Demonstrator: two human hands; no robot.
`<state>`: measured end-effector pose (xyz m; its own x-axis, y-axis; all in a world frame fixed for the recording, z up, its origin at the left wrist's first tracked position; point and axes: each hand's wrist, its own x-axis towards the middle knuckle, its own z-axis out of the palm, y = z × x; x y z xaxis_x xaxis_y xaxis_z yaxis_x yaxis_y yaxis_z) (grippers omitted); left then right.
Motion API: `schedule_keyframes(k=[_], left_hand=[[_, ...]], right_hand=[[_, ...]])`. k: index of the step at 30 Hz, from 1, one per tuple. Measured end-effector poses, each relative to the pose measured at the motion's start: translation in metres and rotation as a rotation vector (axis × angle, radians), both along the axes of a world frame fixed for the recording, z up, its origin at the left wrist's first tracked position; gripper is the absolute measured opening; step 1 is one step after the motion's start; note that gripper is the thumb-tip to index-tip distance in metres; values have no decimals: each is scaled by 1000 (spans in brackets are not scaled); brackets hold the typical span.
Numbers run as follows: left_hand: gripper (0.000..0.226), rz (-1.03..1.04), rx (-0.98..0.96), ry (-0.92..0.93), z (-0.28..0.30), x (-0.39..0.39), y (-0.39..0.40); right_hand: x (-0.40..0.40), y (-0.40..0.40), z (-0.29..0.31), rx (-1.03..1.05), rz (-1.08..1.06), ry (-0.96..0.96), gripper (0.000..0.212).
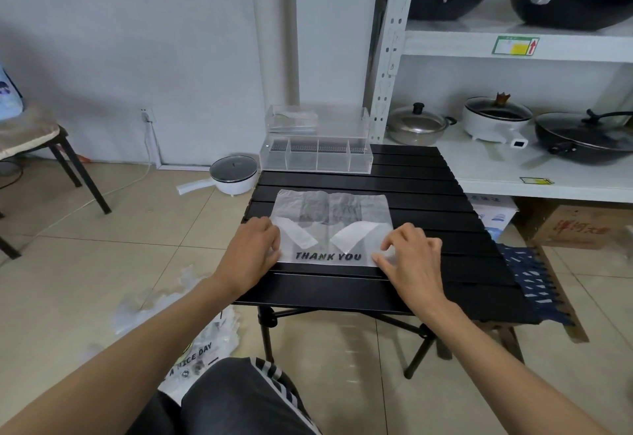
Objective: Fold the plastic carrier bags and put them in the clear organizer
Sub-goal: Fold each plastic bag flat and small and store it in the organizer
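A white translucent carrier bag (330, 219) printed THANK YOU lies flat on the black slatted table (428, 229), its handles folded inward. My left hand (251, 251) pinches the bag's near left corner. My right hand (411, 253) pinches its near right corner. The clear organizer (317, 152) stands at the table's far edge, its lid raised, with divided compartments in front and a folded bag in the back left section.
More loose plastic bags (161, 308) lie on the tiled floor at my left. A small white pot (233, 174) sits on the floor by the table. A chair (41, 147) stands far left; shelves with pans (513, 126) rise on the right.
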<state>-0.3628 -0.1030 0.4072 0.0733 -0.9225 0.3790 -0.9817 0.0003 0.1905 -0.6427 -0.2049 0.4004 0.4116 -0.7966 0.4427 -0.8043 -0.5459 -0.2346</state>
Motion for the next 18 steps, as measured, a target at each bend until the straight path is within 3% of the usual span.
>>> schedule_keyframes(k=[3, 9, 14, 18], left_hand=[[7, -10, 91, 119, 1, -2, -8], [41, 47, 285, 123, 3, -3, -29], [56, 145, 414, 87, 8, -14, -44], [64, 136, 442, 5, 8, -14, -51]], right_hand=[[1, -4, 0, 49, 82, 51, 10], [9, -19, 5, 207, 98, 51, 23], [19, -26, 17, 414, 54, 196, 56], [23, -33, 21, 423, 47, 293, 47]])
